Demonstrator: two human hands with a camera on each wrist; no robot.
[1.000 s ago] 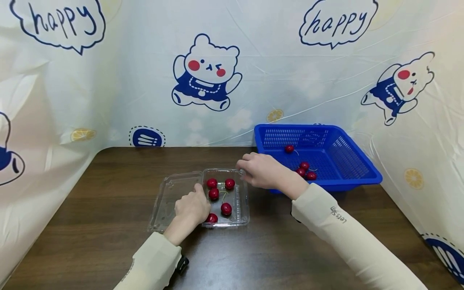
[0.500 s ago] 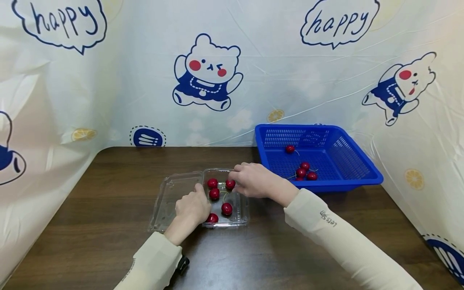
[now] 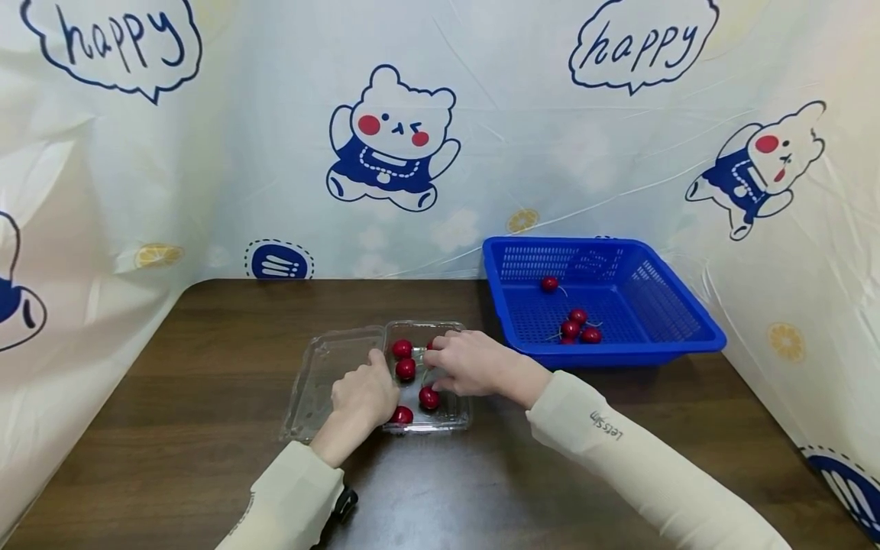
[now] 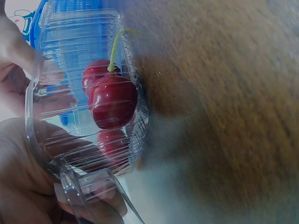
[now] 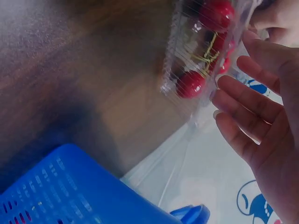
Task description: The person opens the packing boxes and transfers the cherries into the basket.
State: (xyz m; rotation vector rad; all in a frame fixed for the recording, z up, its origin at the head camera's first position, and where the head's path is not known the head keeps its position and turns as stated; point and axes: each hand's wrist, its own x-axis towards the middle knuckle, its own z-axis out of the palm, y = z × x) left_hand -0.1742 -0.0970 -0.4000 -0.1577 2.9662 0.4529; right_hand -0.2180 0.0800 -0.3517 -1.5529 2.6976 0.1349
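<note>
A clear plastic clamshell box [image 3: 459, 416] holds several red cherries [image 3: 406, 370], some with green stems. My left hand [image 3: 364, 391] grips the box's left edge near the hinge, its fingers and thumb curled on the plastic in the left wrist view. The lid [image 3: 323, 378] lies folded back on the left, partly under that hand. Over the right half of the box is my right hand [image 3: 474, 363], fingers loosely bent and nothing held between them in the right wrist view. Its fingertips are close to the front cherry [image 3: 429, 397] and partly hide another at the back.
A blue perforated basket [image 3: 660, 305] stands at the back right of the brown wooden table [image 3: 206, 405], with several cherries [image 3: 549, 284] inside. A printed cloth [image 3: 275, 137] hangs behind and at both sides.
My right hand has moved from the box's back right corner leftward and nearer, over the cherries. The left hand stays in place, and the cherries look unmoved.
</note>
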